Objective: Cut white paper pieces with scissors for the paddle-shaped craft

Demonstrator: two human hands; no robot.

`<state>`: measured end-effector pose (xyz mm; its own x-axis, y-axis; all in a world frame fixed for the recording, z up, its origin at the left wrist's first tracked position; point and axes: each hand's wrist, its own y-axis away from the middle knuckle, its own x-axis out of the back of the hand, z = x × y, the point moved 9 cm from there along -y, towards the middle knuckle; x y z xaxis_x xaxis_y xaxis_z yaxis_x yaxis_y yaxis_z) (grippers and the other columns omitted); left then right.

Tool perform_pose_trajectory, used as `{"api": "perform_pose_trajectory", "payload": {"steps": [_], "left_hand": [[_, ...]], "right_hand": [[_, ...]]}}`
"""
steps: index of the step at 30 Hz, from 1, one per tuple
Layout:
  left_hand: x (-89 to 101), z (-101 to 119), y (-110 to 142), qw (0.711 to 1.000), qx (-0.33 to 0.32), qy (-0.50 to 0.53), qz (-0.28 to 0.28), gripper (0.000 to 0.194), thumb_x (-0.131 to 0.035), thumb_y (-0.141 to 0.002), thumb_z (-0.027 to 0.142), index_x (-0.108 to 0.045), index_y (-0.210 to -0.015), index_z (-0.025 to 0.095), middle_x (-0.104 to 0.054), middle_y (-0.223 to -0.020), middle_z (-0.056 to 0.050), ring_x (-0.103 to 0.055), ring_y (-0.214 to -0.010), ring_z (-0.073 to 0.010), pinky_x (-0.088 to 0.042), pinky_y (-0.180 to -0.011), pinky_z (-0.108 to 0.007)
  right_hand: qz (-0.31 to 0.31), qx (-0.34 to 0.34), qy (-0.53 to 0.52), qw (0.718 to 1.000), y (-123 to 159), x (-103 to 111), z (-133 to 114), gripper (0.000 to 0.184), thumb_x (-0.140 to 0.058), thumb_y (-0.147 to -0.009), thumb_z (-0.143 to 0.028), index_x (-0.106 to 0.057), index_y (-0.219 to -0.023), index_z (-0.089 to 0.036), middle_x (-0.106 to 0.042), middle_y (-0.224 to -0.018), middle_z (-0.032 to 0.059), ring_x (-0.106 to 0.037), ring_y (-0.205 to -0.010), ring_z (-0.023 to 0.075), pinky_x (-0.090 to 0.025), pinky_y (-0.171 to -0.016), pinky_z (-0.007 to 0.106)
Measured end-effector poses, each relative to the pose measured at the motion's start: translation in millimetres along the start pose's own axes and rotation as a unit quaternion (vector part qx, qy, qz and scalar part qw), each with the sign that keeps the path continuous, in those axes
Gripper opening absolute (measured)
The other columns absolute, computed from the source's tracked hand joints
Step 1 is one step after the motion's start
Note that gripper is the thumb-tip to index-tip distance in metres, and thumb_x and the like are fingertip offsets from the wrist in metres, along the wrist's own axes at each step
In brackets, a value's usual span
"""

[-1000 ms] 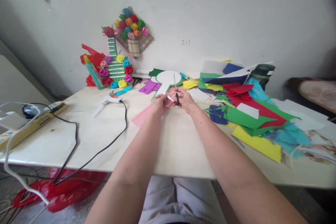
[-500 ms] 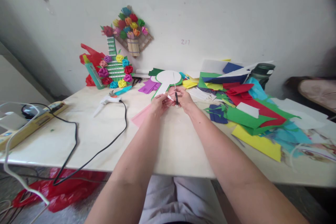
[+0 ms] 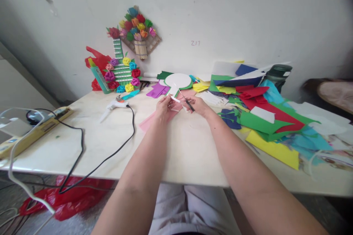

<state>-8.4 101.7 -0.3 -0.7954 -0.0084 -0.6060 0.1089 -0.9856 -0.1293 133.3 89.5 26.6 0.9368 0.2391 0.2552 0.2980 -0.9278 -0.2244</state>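
Observation:
My left hand [image 3: 164, 107] pinches a small white paper strip [image 3: 174, 98]. Black-handled scissors [image 3: 189, 104] are gripped in my right hand [image 3: 199, 106], their blades pointing up and to the left, close by the strip. Whether the blades touch it I cannot tell. Just beyond my hands lies a round white paper piece with a stem and green edging [image 3: 178, 80]. Pink paper [image 3: 149, 120] lies partly under my left hand.
A white glue gun [image 3: 117, 104] with a black cord rests to the left, near a yellow power strip [image 3: 41, 126]. Paper flower crafts [image 3: 122, 71] and a glue bottle [image 3: 99, 77] stand behind it. Coloured paper [image 3: 271, 143] and a dark bottle [image 3: 278, 75] are at the right.
My right hand has moved slightly right, and the scissors have turned from nearly upright to slanting up-left. The white strip now shows more clearly at my left fingertips.

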Motion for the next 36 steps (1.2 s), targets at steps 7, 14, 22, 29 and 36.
{"api": "perform_pose_trajectory", "payload": {"steps": [7, 14, 22, 29, 36], "left_hand": [[6.8, 0, -4, 1.0, -0.015, 0.023, -0.004, 0.02, -0.065, -0.069, 0.028, -0.056, -0.079, 0.014, -0.066, -0.079, -0.007, -0.063, -0.066, -0.0119, -0.049, -0.062, -0.022], [13.2, 2, -4, 0.999, -0.014, 0.043, 0.024, 0.018, -0.062, -0.072, 0.027, -0.053, -0.081, 0.015, -0.066, -0.075, -0.007, -0.063, -0.062, -0.0138, -0.05, -0.064, -0.028], [12.6, 4, 0, 0.999, -0.007, 0.046, 0.022, 0.016, -0.058, -0.075, 0.029, -0.052, -0.08, 0.015, -0.066, -0.076, -0.006, -0.064, -0.071, -0.0162, -0.05, -0.068, -0.03], [12.0, 5, 1, 0.999, -0.012, 0.036, 0.018, 0.022, -0.059, -0.073, 0.034, -0.052, -0.081, 0.015, -0.066, -0.077, -0.007, -0.064, -0.072, -0.0174, -0.05, -0.065, -0.03], [13.1, 3, -1, 0.999, -0.015, 0.039, 0.009, 0.017, -0.057, -0.076, 0.03, -0.052, -0.081, 0.015, -0.066, -0.078, -0.007, -0.064, -0.073, -0.0171, -0.049, -0.068, -0.03]], "right_hand": [[0.007, 0.051, 0.206, 0.977, 0, 3, -1, 0.029, -0.064, -0.061, -0.034, -0.062, -0.087, -0.022, -0.063, -0.07, -0.0021, -0.056, -0.065, 0.013, -0.042, -0.056, 0.022], [0.027, 0.049, 0.421, 0.905, 6, 5, -9, 0.04, -0.061, -0.059, -0.049, -0.061, -0.094, -0.03, -0.066, -0.077, -0.0029, -0.059, -0.073, 0.0166, -0.037, -0.061, 0.024], [0.009, 0.053, 0.448, 0.892, 7, -2, -14, 0.039, -0.059, -0.058, -0.055, -0.062, -0.086, -0.029, -0.065, -0.073, -0.0034, -0.058, -0.068, 0.0155, -0.034, -0.057, 0.023], [0.004, 0.056, 0.456, 0.888, 9, -5, -14, 0.041, -0.059, -0.057, -0.055, -0.062, -0.088, -0.028, -0.066, -0.075, -0.0027, -0.059, -0.07, 0.0161, -0.034, -0.057, 0.024], [-0.001, 0.063, 0.47, 0.88, 10, -8, -17, 0.04, -0.057, -0.059, -0.055, -0.061, -0.09, -0.029, -0.066, -0.079, -0.004, -0.06, -0.075, 0.0164, -0.037, -0.06, 0.024]]}}
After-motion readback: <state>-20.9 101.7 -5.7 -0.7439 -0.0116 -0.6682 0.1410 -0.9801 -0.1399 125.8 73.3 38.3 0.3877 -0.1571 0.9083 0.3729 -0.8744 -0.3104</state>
